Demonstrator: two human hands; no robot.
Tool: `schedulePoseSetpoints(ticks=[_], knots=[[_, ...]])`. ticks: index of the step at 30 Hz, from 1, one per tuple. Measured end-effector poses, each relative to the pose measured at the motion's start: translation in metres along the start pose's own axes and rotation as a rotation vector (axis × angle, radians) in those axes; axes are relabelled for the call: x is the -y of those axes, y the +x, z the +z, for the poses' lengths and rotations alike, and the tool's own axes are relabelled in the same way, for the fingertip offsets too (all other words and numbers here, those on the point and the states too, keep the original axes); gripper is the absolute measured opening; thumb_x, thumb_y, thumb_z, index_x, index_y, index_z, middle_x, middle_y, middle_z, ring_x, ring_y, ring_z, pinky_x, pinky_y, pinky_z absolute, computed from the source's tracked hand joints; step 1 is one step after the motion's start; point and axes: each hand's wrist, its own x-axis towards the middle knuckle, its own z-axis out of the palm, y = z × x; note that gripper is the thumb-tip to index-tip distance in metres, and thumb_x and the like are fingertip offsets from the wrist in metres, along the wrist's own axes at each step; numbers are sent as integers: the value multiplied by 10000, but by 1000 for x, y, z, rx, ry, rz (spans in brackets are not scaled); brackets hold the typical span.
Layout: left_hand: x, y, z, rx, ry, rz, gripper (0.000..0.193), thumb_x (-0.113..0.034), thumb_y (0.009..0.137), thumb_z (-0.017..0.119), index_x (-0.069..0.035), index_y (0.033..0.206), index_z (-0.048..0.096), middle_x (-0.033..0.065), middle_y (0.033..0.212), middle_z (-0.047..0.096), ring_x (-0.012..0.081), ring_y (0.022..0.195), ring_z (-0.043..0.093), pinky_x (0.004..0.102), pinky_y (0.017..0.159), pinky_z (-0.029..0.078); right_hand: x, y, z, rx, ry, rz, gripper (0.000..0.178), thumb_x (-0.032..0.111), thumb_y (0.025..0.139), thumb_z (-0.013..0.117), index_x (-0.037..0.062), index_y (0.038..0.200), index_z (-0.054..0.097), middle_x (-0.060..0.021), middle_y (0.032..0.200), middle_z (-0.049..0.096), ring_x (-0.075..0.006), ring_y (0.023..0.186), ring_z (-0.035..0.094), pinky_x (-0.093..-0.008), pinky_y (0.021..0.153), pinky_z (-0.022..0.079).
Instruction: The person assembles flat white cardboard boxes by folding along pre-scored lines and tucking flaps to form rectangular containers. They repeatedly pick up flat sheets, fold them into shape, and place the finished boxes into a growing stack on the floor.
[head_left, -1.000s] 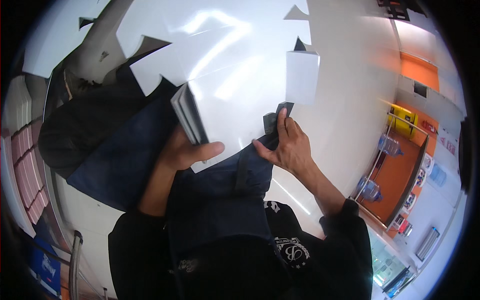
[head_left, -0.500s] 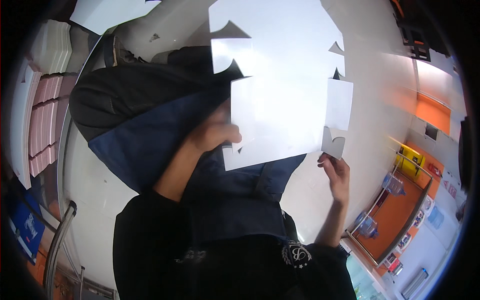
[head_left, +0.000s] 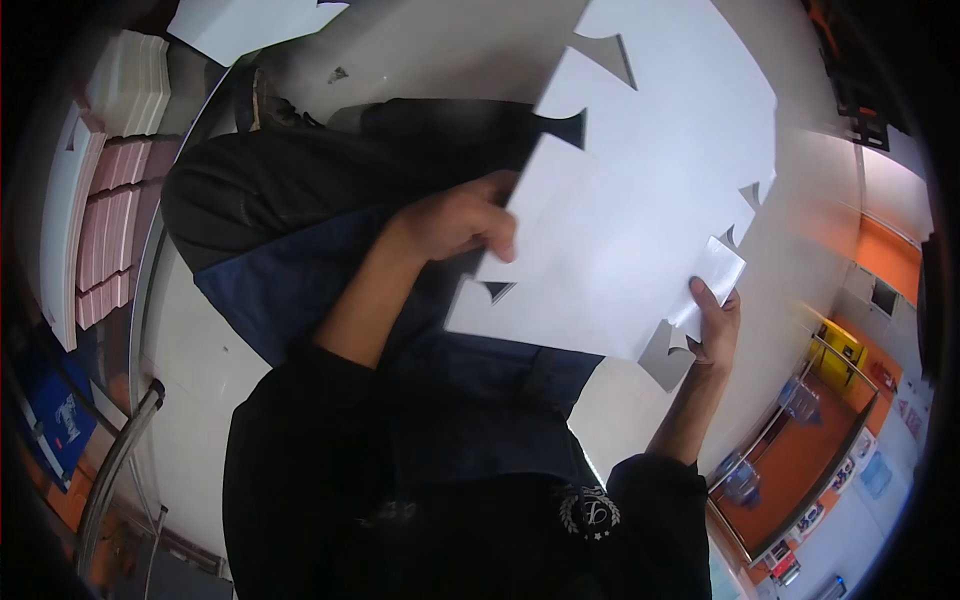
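Note:
A large white die-cut cardboard sheet (head_left: 640,200), with curved notches along both sides, is held up in front of me at a tilt. On its left edge my left hand (head_left: 465,225) is closed, the thumb lying on the face and the fingers hidden behind. My right hand (head_left: 715,320) grips the right edge near the bottom, its thumb pressed on a small side flap (head_left: 715,275). That flap is bent at an angle to the main panel. Below the flap, a notched grey tab (head_left: 662,358) hangs at the lower right corner.
At the left are stacked pinkish-white cardboard pieces (head_left: 112,185) beside a curved metal rail (head_left: 145,400). Another white sheet (head_left: 245,30) lies at the upper left. My bent leg (head_left: 290,185) is under the sheet's left side. A rack with water jugs (head_left: 740,480) stands at the right.
The cardboard sheet has turned clockwise and shifted right. My right hand has moved up from the lower corner tab to grip the side flap. My left hand remains on the left edge.

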Motion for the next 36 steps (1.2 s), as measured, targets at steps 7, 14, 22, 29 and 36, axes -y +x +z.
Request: schedulePoseSetpoints(ticks=[7, 14, 22, 29, 36], knots=[[-18, -2, 14, -343, 729, -240, 385, -299, 759, 792, 4, 972, 690, 77, 835, 678, 127, 732, 604, 280, 673, 485, -47, -33, 22, -213, 226, 5, 460, 120, 843, 674, -77, 1229, 522, -133, 1082, 607, -202, 939, 603, -327, 719, 501], [7, -26, 49, -695, 538, -4, 279, -161, 802, 746, 40, 984, 679, 109, 849, 714, 128, 785, 666, 270, 699, 513, -33, -52, 47, -202, 246, 47, 383, 159, 885, 643, -62, 1186, 554, -119, 1037, 645, -180, 872, 629, -304, 791, 495], [44, -22, 53, -677, 1269, 519, 249, -20, 798, 677, 29, 1040, 652, 150, 931, 672, 265, 807, 679, 318, 677, 560, -45, -46, 47, -202, 256, 18, 398, 182, 873, 650, -62, 1174, 560, -122, 1003, 644, -189, 867, 627, -306, 788, 495], [64, -8, 50, -530, 1941, 508, 252, -41, 846, 588, 47, 1083, 591, 164, 1014, 603, 229, 809, 624, 290, 660, 538, -34, -52, 51, -239, 254, 50, 445, 193, 861, 660, -80, 1193, 545, -148, 1033, 633, -213, 882, 626, -313, 798, 497], [43, -33, 62, -454, 1060, 225, 417, -149, 963, 534, 38, 1332, 487, 180, 1234, 584, 233, 997, 601, 303, 912, 471, -38, -47, 46, -210, 235, 34, 483, 191, 854, 673, -93, 1218, 528, -153, 1058, 623, -220, 914, 613, -323, 817, 483]])
